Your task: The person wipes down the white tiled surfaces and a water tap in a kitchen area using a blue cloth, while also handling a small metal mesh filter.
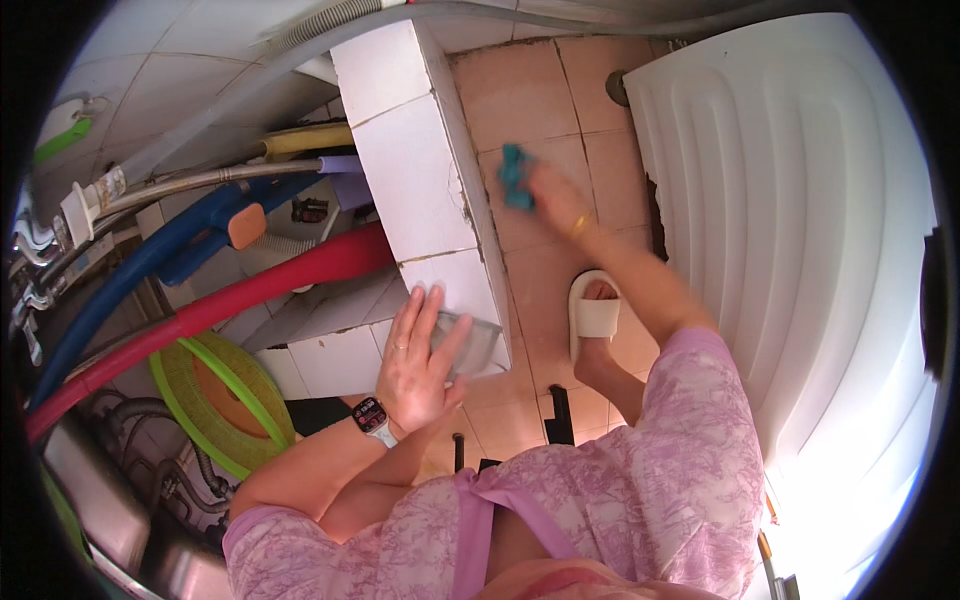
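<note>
My right hand (553, 196), with a yellow band at its wrist, is shut on a teal cloth (514, 177) over the pinkish floor tiles (517, 90), beside the base of a white-tiled ledge (409, 172). The hand is blurred. At the near end of the ledge my left hand (421, 352) lies with its fingers spread on the top, wearing a ring and a smartwatch (370, 417). By its fingertips is a greyish translucent piece (471, 341) on the ledge; whether the fingers press on it I cannot tell.
A white ribbed panel (750, 210) stands to the right. To the left are a red tube-like thing (300, 274), a blue one (150, 274), a green basket (225, 397), hoses and a metal sink (105, 487). A grey hose (480, 13) crosses the top. My foot in a white slipper (598, 319) stands on the floor.
</note>
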A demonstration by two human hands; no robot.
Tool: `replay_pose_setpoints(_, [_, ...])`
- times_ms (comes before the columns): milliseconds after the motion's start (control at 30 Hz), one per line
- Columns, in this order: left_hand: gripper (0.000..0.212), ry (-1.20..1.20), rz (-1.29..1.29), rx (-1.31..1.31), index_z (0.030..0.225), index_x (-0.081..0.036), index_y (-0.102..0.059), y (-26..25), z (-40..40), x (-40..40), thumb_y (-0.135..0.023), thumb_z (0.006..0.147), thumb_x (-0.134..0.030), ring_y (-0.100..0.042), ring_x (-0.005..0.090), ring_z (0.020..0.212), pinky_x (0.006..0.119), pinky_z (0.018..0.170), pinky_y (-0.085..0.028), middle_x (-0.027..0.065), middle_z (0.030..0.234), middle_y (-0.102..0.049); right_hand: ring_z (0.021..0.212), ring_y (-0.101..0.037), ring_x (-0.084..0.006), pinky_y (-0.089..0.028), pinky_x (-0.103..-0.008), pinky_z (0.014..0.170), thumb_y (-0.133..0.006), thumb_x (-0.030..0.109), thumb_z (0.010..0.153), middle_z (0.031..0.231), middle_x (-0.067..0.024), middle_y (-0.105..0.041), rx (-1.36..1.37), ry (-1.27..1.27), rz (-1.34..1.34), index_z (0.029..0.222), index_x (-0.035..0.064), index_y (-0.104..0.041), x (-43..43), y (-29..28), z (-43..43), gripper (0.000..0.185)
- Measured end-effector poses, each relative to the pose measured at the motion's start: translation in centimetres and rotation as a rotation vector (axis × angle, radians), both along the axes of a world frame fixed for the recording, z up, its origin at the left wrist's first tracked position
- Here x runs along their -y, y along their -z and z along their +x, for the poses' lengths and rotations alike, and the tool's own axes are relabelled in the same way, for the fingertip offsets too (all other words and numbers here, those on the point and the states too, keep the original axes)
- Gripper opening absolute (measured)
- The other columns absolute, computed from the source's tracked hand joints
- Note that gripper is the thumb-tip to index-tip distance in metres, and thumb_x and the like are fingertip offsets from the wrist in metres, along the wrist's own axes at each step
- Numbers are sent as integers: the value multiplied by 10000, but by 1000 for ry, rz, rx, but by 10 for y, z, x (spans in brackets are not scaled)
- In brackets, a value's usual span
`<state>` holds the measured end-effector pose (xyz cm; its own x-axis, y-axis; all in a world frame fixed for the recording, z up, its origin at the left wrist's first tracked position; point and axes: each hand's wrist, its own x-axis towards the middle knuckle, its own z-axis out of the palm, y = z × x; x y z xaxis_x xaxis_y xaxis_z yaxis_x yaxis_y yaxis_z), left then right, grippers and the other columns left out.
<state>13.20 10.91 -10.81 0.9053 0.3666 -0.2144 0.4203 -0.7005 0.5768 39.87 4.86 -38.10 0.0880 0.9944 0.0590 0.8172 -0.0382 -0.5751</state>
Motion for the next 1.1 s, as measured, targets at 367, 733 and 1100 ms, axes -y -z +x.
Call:
replay_pose_setpoints(367, [704,49,0,-12,1228,-49,-471,2,-3,0,-675,557,-114,-267,465,1264,507,1010,-306,268,1378,-267,1195,-411,-319,-352,-429,977,-528,-3,724,1327,-106,-421,85,345,11,1152,100,-534,-152,7,19,440])
replay_pose_setpoints(733, [718,11,7,36,1221,-37,-468,3,-2,-3,-687,538,-54,-266,463,1264,497,1009,-311,267,1377,-266,1067,-467,-319,-399,-418,892,-541,94,751,1198,-121,-491,-373,-89,-431,999,68,-575,82,-48,-53,252])
replay_pose_setpoints(1100, [691,29,30,35,1236,-36,-450,2,0,-3,-648,574,-54,-274,491,1246,527,998,-302,272,1378,-256,1245,-324,-355,-320,-452,996,-542,208,838,1372,-165,-327,313,674,-216,1263,88,-454,-65,-20,84,450])
